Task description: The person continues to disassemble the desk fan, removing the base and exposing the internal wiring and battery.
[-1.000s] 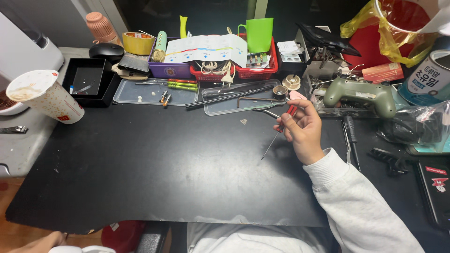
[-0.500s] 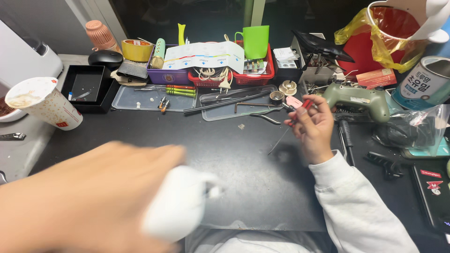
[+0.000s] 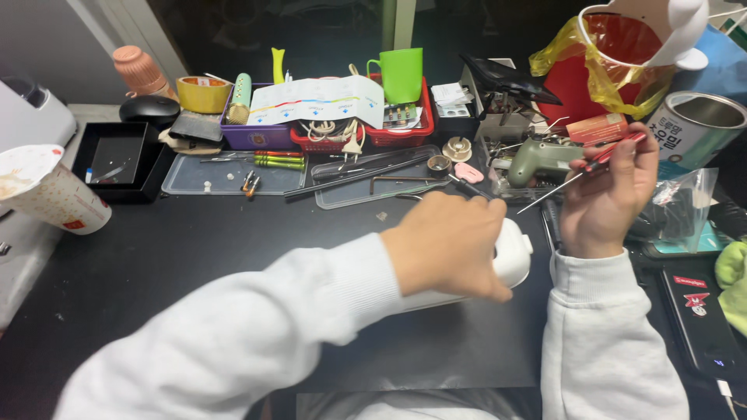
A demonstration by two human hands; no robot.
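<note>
The left hand, absent a second ago, now has its grip clenched on a white plastic device on the black table; the right hand has lifted its red-handled screwdriver, ready beside it.

**A crowded black desk under indoor light**

A black desk fills the view, its dark mat matte and dully lit from above. Along the back edge stand a purple basket, a red basket and a green cup, with a folded paper sheet laid across them. Two clear plastic trays lie in front. At the left sit a black box, a paper cup and a roll of yellow tape. Behind the desk the wall is dark, with a pale upright strip. At the right are a metal can and a yellow plastic bag.
</note>
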